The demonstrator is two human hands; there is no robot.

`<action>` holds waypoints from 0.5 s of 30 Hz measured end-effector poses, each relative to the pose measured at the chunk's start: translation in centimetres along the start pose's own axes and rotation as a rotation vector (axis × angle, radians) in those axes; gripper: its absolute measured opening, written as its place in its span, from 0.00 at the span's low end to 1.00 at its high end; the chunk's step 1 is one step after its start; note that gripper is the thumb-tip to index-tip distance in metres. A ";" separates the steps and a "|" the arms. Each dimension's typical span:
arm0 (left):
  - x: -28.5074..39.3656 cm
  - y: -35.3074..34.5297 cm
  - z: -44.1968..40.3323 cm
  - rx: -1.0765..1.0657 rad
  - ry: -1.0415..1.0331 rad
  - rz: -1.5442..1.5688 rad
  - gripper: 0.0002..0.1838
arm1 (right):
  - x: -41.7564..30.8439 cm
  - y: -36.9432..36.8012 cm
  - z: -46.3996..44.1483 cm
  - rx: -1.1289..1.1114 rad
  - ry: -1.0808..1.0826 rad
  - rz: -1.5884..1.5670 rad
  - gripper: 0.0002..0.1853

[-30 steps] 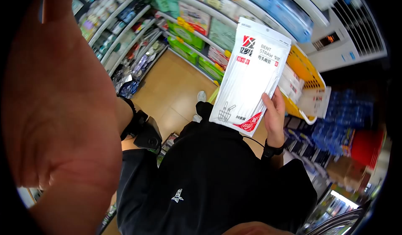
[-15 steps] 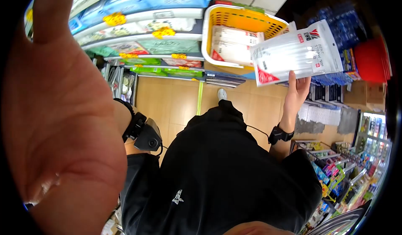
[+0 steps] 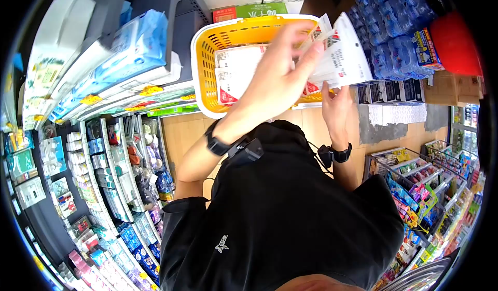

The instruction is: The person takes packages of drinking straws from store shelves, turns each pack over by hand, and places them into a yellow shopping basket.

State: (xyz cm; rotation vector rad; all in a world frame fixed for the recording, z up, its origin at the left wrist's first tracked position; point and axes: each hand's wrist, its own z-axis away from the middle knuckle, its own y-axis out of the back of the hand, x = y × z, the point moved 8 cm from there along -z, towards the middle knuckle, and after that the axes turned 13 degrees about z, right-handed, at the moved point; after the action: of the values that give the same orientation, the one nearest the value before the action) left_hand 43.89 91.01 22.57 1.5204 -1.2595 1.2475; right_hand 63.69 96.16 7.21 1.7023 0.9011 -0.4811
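White packet [image 3: 346, 55] tilted at the basket's right end. I see the right hand [image 3: 337, 108] with fingers narrow, seemingly pinching its lower edge, probably to leave its face uncovered. Left hand [image 3: 282, 65] crosses the yellow basket [image 3: 249, 34], fingers part-spread (blurred; I cannot tell if they grip). Basket walls likely keep the flat packs [image 3: 228, 78] gathered.

a shop, shown by shelves [image 3: 182, 36] of packaged goods [image 3: 140, 42] with yellow tags [image 3: 151, 90].
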 end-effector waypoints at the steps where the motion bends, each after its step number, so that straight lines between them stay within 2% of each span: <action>1: -4.3 -1.7 -0.6 -0.092 0.218 0.068 0.30 | 0.3 0.0 -0.1 0.000 -0.007 0.006 0.21; 2: -7.3 -3.1 -0.9 -0.148 0.192 0.066 0.38 | 0.4 -0.5 0.2 -0.040 0.009 0.019 0.21; 5: -12.5 -5.0 -1.7 -0.174 0.234 -0.039 0.44 | 0.5 -1.8 0.2 -0.129 -0.029 0.003 0.22; 6: -13.3 -5.3 -2.0 -0.181 0.218 -0.049 0.46 | 0.3 -2.1 0.1 -0.132 0.020 0.023 0.24; 7: -14.2 -5.5 -2.2 -0.187 0.220 -0.049 0.46 | 0.0 -2.3 0.0 -0.133 0.069 0.043 0.25; 9: -15.8 -5.8 -2.2 -0.204 0.284 -0.018 0.48 | 0.4 -2.7 -0.2 -0.171 0.035 0.046 0.27; 11: -16.5 -5.9 -2.6 -0.212 0.307 0.001 0.48 | -0.2 -3.2 -0.8 -0.203 0.074 0.060 0.33; 13: -15.9 -5.8 -3.8 -0.210 0.205 0.085 0.48 | -0.3 -3.9 -1.8 -0.233 0.032 0.042 0.33; 15: -16.2 -5.4 -5.1 -0.210 0.192 0.088 0.48 | -0.5 -4.7 -2.9 -0.264 -0.007 0.023 0.33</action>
State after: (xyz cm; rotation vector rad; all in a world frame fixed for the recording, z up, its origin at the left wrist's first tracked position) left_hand 47.72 100.34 7.94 1.1789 -1.2965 1.2428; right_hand 59.45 99.29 5.56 1.4676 0.8974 -0.3360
